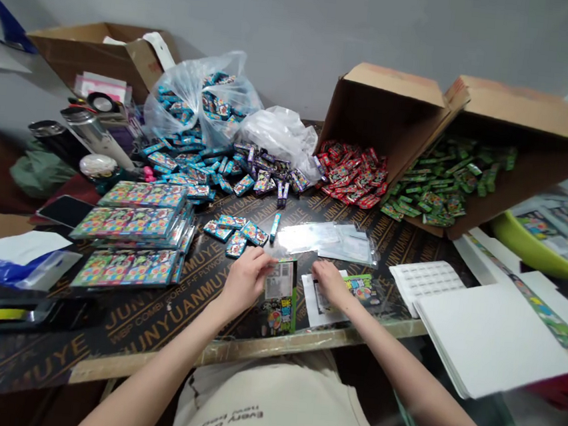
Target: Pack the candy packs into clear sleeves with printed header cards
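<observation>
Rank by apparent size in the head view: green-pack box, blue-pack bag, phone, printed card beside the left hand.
1. Green-pack box
2. Blue-pack bag
3. Printed card beside the left hand
4. Phone

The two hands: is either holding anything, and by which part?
The left hand seems to hold a green-edged packet by its upper left corner. Whether the right hand, over a white sheet, grips anything cannot be told.

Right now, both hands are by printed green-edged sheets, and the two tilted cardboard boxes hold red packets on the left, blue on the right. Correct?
Not quite: the head view shows green packets, not blue, in the right tilted box. The left tilted box does hold red packets, and the left hand and right hand are by printed green-edged sheets.
</observation>
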Available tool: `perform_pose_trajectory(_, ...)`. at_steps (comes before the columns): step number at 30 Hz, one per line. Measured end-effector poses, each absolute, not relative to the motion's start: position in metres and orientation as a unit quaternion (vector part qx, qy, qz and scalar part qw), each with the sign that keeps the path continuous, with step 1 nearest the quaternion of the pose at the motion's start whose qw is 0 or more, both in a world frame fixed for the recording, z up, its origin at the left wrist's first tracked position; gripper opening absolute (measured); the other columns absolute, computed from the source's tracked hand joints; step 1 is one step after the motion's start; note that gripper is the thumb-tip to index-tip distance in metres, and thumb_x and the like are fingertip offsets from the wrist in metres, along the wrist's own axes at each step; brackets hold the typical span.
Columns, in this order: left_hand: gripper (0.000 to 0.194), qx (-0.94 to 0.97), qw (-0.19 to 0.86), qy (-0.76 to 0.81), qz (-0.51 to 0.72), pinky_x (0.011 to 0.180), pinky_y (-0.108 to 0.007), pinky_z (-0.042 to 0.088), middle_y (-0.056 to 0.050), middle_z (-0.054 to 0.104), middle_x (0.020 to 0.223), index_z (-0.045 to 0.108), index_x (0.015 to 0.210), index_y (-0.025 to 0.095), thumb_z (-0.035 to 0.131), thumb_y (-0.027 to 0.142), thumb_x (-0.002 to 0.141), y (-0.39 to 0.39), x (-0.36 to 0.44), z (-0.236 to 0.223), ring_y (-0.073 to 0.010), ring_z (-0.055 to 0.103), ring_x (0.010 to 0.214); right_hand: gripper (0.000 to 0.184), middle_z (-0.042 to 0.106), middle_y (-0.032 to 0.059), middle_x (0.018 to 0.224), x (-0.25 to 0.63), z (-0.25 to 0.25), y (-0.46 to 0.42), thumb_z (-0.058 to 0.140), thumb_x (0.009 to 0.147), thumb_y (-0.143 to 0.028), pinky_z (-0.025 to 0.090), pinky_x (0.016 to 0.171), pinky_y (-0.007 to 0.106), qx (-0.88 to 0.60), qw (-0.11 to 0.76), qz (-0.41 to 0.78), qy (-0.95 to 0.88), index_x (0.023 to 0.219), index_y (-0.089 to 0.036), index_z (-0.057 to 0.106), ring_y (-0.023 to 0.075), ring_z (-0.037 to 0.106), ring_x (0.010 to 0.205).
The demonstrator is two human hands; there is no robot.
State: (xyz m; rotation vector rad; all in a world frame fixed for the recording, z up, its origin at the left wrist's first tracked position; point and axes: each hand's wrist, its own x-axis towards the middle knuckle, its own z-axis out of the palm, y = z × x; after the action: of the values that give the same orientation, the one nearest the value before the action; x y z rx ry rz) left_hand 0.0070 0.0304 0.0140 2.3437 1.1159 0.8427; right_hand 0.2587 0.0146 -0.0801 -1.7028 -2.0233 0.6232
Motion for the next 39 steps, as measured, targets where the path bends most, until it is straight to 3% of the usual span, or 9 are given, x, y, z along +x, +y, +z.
perform_pose_trajectory(4,0.029,0.846,0.193,0.404,0.289,0.067,-0.028,0.037,-0.005,0.05,0.078,0.063,0.1,0.022,0.043,0.012,0.082,0.029,0.008,0.013,-0.0179,0.047,0.078,0.01,0.052,-0.0006,0.061,0.269,-0.072,0.022,0.047,0.072,-0.01,0.033,0.059,0.025,-0.589,0.239,0.286,-0.717,0.067,-0.018,0.05,0.0144,0.045,0.058)
perform_pose_trajectory(7,0.031,0.845,0.188,0.402,0.298,0.066,-0.029,0.037,-0.005,0.051,0.078,0.064,0.1,0.024,0.044,0.011,0.082,0.029,0.009,0.011,-0.0175,0.047,0.076,0.008,0.053,-0.0011,0.063,0.271,-0.05,0.036,0.049,0.074,-0.019,0.035,0.058,0.024,-0.579,0.283,0.307,-0.7,0.066,-0.018,0.049,0.0134,0.047,0.06)
perform_pose_trajectory(10,0.03,0.838,0.192,0.402,0.315,0.067,-0.029,0.037,-0.005,0.053,0.079,0.066,0.099,0.025,0.046,0.012,0.081,0.028,0.011,0.009,-0.0175,0.047,0.077,0.01,0.052,-0.0008,0.067,0.259,-0.011,0.048,0.05,0.076,-0.026,0.037,0.061,0.025,-0.564,0.383,0.322,-0.656,0.068,-0.019,0.048,0.0131,0.048,0.063)
perform_pose_trajectory(13,0.026,0.816,0.212,0.414,0.343,0.067,-0.029,0.037,-0.004,0.054,0.075,0.067,0.094,0.024,0.047,0.014,0.081,0.028,0.013,0.009,-0.0172,0.049,0.074,0.012,0.052,-0.0022,0.066,0.233,0.03,0.051,0.059,0.071,-0.026,0.037,0.059,0.024,-0.488,0.464,0.424,-0.606,0.074,-0.019,0.05,0.0113,0.047,0.06)
perform_pose_trajectory(17,0.014,0.76,0.271,0.433,0.402,0.068,-0.03,0.038,-0.004,0.059,0.069,0.069,0.079,0.022,0.056,0.017,0.075,0.028,0.013,0.011,-0.0183,0.052,0.071,0.031,0.053,-0.0047,0.063,0.2,0.057,0.048,0.063,0.068,-0.023,0.034,0.055,0.021,-0.412,0.395,0.523,-0.633,0.096,-0.021,0.049,0.0095,0.047,0.056)
perform_pose_trajectory(22,0.003,0.696,0.33,0.452,0.45,0.068,-0.031,0.039,-0.003,0.062,0.066,0.066,0.064,0.021,0.065,0.018,0.065,0.03,0.009,0.013,-0.0187,0.054,0.066,0.038,0.053,-0.0062,0.062,0.185,0.047,0.049,0.066,0.065,-0.022,0.035,0.056,0.02,-0.393,0.377,0.527,-0.652,0.098,-0.02,0.049,0.0086,0.048,0.056)
perform_pose_trajectory(34,0.019,0.736,0.232,0.468,0.43,0.064,-0.028,0.037,-0.001,0.055,0.063,0.05,0.057,0.019,0.063,0.025,0.069,0.024,0.02,0.011,-0.0167,0.051,0.067,0.035,0.052,-0.0075,0.056,0.182,0.033,0.051,0.066,0.061,-0.017,0.035,0.051,0.019,-0.401,0.372,0.535,-0.644,0.092,-0.02,0.049,0.0077,0.047,0.051)
perform_pose_trajectory(39,0.018,0.752,0.211,0.471,0.41,0.063,-0.028,0.036,-0.001,0.052,0.062,0.05,0.058,0.019,0.06,0.023,0.072,0.025,0.024,0.012,-0.0165,0.049,0.066,0.051,0.051,-0.0098,0.054,0.174,0.018,0.049,0.067,0.054,-0.014,0.037,0.052,0.02,-0.462,0.401,0.624,-0.486,0.099,-0.023,0.046,0.0087,0.047,0.049)
